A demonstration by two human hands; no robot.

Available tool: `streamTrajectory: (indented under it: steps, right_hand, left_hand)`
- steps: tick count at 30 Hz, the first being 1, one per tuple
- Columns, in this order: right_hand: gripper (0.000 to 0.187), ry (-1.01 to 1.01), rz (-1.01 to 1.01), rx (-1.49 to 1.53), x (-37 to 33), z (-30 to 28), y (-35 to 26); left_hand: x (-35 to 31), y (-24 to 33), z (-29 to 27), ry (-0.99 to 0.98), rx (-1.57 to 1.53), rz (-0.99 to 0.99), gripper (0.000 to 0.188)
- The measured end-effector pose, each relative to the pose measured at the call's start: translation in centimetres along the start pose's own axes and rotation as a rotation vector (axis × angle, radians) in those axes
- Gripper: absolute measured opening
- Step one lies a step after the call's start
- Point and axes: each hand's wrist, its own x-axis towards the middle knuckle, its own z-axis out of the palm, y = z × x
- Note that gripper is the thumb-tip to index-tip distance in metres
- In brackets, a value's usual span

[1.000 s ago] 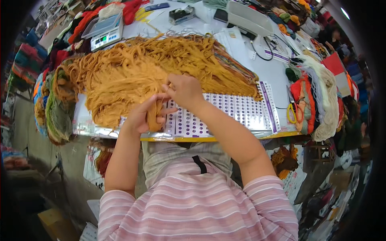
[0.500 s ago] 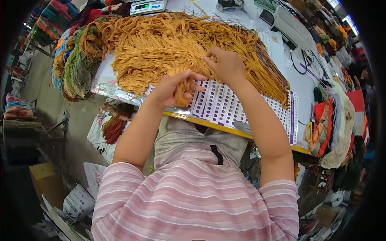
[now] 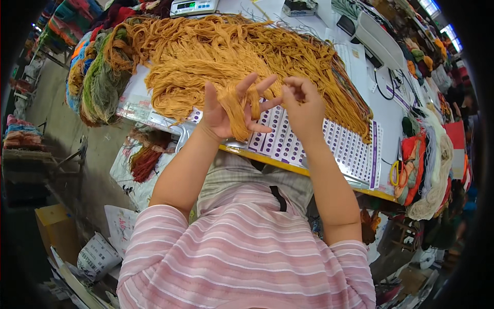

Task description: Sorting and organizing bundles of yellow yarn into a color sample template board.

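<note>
A large heap of golden-orange yarn (image 3: 190, 56) lies across the table. My left hand (image 3: 218, 119) is palm up at the heap's near edge with its fingers spread. A bundle of the yarn runs over its palm and between its fingers, and the end hangs below them. Just to the right, my right hand (image 3: 307, 110) is closed, thumb and fingertips together, beside the left fingertips. Any strand in that pinch is too fine to make out. Beneath both hands lies a white sheet (image 3: 280, 135) with rows of dark purple dots.
A digital scale (image 3: 194, 7) stands at the back. Multicoloured yarn hanks (image 3: 100, 77) hang at the left table edge. More hanks (image 3: 429, 170) lie on the right, next to yellow-handled scissors (image 3: 394, 173). A yellow strip (image 3: 288, 166) edges the table in front of me.
My left hand has spread its fingers, with the yarn bundle still across it. My right hand has come down off the heap toward me, beside the left fingertips.
</note>
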Motion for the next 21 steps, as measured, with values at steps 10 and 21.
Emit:
streamTrajectory:
  steps: [10,21]
  right_hand:
    - [0.023,-0.098,-0.512,-0.387,-1.5,-0.5,-2.6]
    - [0.028,-0.305,-0.47,-0.344,0.4,0.5,0.3]
  left_hand:
    - [0.5,-0.9,-0.9,0.065,-0.047,-0.081,0.103]
    - [-1.0,-0.4,-1.5,0.199,0.109,-0.224,0.111]
